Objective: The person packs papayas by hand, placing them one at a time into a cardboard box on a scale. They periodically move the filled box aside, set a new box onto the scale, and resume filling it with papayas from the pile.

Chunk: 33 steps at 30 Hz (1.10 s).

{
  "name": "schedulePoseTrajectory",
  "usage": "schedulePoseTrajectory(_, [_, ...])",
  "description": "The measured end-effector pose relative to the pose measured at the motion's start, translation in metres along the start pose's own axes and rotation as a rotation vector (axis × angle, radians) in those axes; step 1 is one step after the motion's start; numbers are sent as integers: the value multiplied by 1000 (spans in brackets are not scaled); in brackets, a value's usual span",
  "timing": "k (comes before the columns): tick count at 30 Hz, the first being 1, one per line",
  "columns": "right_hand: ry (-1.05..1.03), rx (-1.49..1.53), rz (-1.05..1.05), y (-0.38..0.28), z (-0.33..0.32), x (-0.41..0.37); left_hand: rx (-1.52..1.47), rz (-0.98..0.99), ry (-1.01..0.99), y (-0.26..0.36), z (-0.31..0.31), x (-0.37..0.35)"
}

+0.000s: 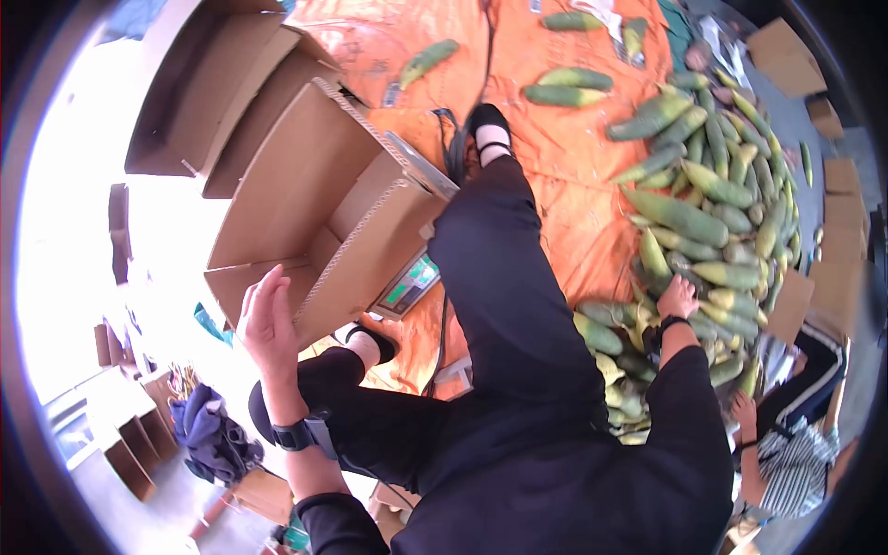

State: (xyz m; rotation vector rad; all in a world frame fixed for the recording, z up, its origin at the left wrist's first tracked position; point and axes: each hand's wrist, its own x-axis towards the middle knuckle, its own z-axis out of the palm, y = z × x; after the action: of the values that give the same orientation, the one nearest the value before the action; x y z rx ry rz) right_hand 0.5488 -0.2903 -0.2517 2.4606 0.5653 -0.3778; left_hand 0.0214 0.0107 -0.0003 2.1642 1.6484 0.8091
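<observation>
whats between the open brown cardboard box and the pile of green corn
Head view: the person's black-trousered leg over the orange tarp, with a green-display scale beside the brown cardboard box.

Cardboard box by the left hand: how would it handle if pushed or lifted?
The cardboard box looks open and empty, so probably light and easy to slide. Its loose flaps would likely flex under the left hand.

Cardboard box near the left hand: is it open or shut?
Open: the cardboard box has its flaps spread outward, and its inside walls show.
</observation>
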Motion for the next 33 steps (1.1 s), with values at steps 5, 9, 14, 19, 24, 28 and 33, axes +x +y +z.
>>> schedulePoseTrajectory(5, [84, -65, -81, -4, -16, -5, -12, 41, -52, 3, 0, 4])
schedulePoseTrajectory(9, [-49, -41, -108, -6, -11, -3, -5, 62, -21, 8, 0, 10])
schedulePoseTrajectory(14, [-176, 135, -122, -17, -36, -18, -30, 112, -37, 7, -4, 18])
schedulePoseTrajectory(19, [-124, 373, -293, -40, -66, -24, -81, 80, -66, 16, -20, 26])
schedulePoseTrajectory(24, [211, 563, -619, -72, -149, -15, -93, 153, -22, 11, -33, 35])
schedulePoseTrajectory(28, [663, 578, -947, -106, -287, -77, -159, 117, -23, 17, -43, 36])
schedulePoseTrajectory(33, [1025, 508, -1375, -157, -408, -175, -90, 214, 11, 12, -49, 37])
